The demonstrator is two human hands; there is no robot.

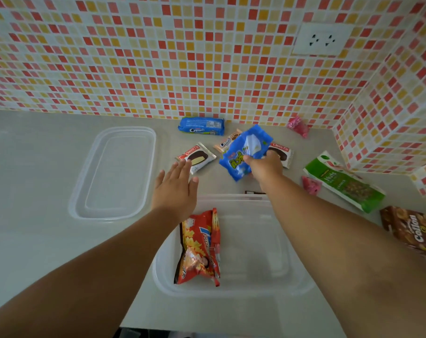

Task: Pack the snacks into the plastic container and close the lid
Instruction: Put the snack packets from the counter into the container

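Observation:
The clear plastic container [292, 284] sits near the front of the counter with a red chip bag [199, 247] lying in its left side. Its clear lid [114, 172] lies flat to the left. My right hand [264, 168] grips a blue snack packet [243, 152], lifted just beyond the container's far rim. My left hand [176, 189] hovers flat with fingers apart, its fingertips at a Choco Pie [196, 157]. A second Choco Pie [281, 152] is partly hidden behind my right hand.
A blue cream-biscuit pack [201, 126] and a small orange cream-biscuit packet [226, 141] lie near the tiled wall. To the right are a green nuts bag [346, 184], two pink packets [298, 126] [310, 185] and a brown Collon box [411, 230]. A wall corner closes the right side.

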